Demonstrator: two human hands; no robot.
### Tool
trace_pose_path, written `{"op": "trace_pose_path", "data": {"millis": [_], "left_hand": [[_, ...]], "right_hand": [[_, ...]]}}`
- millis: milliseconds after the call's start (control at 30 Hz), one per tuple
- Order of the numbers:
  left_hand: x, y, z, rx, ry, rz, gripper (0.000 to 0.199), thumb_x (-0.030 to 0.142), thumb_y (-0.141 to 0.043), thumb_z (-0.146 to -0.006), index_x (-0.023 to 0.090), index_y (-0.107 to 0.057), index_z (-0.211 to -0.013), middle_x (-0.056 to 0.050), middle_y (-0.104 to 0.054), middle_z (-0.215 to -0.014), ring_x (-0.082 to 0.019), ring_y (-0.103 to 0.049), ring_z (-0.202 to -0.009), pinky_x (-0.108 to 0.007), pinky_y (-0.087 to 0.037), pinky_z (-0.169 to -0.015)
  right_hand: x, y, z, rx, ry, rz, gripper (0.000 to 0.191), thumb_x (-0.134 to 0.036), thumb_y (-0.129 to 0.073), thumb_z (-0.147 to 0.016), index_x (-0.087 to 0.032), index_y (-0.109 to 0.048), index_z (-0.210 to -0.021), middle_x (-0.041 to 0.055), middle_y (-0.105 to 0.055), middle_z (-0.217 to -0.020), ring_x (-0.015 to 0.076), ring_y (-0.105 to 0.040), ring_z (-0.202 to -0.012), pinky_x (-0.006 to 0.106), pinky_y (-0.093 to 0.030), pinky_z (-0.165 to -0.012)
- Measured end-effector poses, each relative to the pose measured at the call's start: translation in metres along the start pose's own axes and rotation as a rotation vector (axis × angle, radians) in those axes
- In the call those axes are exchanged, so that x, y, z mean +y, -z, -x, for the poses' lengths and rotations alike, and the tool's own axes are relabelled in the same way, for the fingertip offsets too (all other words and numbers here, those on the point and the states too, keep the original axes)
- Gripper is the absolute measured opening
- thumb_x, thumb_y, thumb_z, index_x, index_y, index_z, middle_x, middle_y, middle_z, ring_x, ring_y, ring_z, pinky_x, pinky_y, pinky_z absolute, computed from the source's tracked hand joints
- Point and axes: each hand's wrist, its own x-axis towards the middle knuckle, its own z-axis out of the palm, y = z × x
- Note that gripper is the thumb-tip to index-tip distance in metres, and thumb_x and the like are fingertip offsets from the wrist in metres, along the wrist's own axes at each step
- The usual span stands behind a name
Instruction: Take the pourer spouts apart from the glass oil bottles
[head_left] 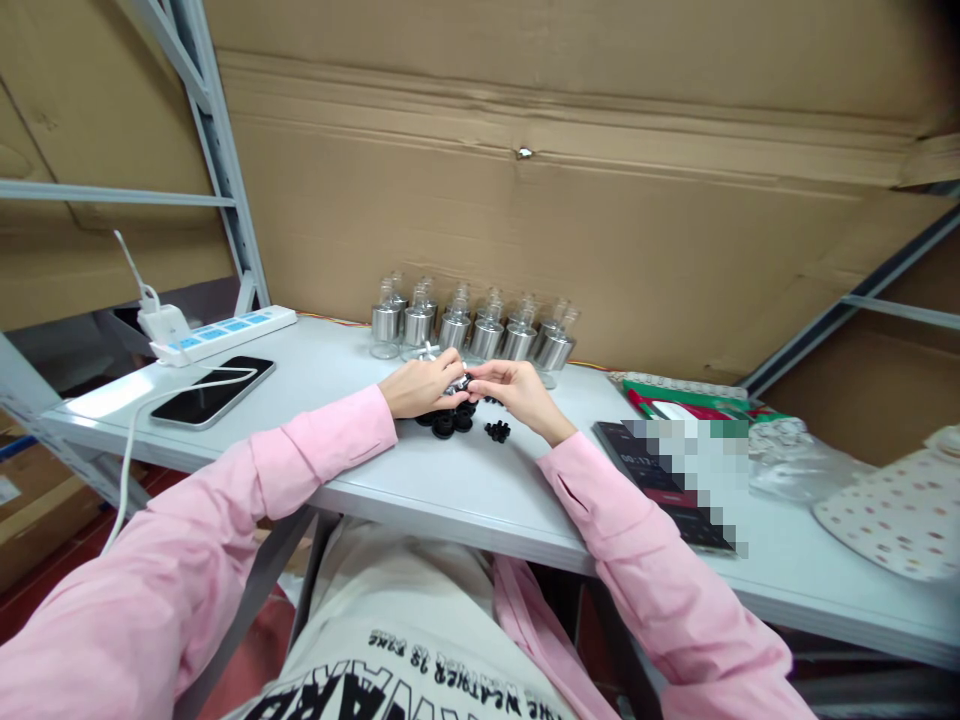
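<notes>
My left hand point(421, 387) is closed around a small silver-and-black part point(456, 385), its fingers curled over most of it. From the other side, the fingertips of my right hand point(516, 390) pinch the dark end of the same part. Just below the hands lies a pile of round black caps point(444, 424), partly covered by my left hand. A cluster of small black pieces point(498, 431) rests on the table to the right of the pile. Behind the hands stand several clear glass bottles point(454, 328) with brushed-metal sleeves and narrow open necks.
On the left are a phone point(214, 391) with a white cable and a white power strip point(232, 335). To the right lie a dark tablet-like device point(660, 480), clear plastic bags point(799, 465) and a dotted white item point(900, 515). A cardboard wall point(600, 240) closes the back.
</notes>
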Motion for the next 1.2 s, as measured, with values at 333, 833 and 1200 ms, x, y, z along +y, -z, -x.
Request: {"op": "trace_pose_path", "data": {"millis": [333, 833, 1200], "left_hand": [[-0.0015, -0.0013, 0.0003, 0.002, -0.004, -0.047, 0.037, 0.043, -0.031, -0.093, 0.014, -0.048, -0.108, -0.008, -0.051, -0.107, -0.012, -0.057, -0.064, -0.024, -0.036, -0.047], [-0.0034, -0.0001, -0.0001, -0.009, -0.01, -0.086, 0.035, 0.04, -0.03, -0.094, 0.013, -0.047, -0.107, -0.009, -0.05, -0.108, -0.013, -0.058, -0.067, -0.023, -0.035, -0.048], [-0.0034, 0.0013, -0.0002, 0.001, 0.022, -0.096, 0.037, 0.043, -0.031, -0.094, 0.013, -0.048, -0.106, -0.009, -0.051, -0.105, -0.014, -0.059, -0.07, -0.023, -0.035, -0.047]], "right_hand": [[0.0019, 0.002, -0.0011, 0.009, 0.019, 0.055, 0.034, -0.038, -0.075, -0.057, -0.014, -0.067, -0.079, 0.0008, -0.066, -0.059, 0.0145, -0.063, -0.058, 0.03, -0.05, -0.066], [0.0027, 0.0011, -0.0014, 0.051, 0.028, 0.048, 0.033, -0.037, -0.076, -0.055, -0.014, -0.067, -0.077, 0.0017, -0.067, -0.061, 0.0149, -0.063, -0.057, 0.031, -0.052, -0.065], [-0.0018, -0.0017, 0.0004, 0.099, 0.017, 0.037, 0.033, -0.039, -0.077, -0.053, -0.015, -0.066, -0.073, 0.0024, -0.067, -0.059, 0.0161, -0.064, -0.058, 0.032, -0.053, -0.065]]}}
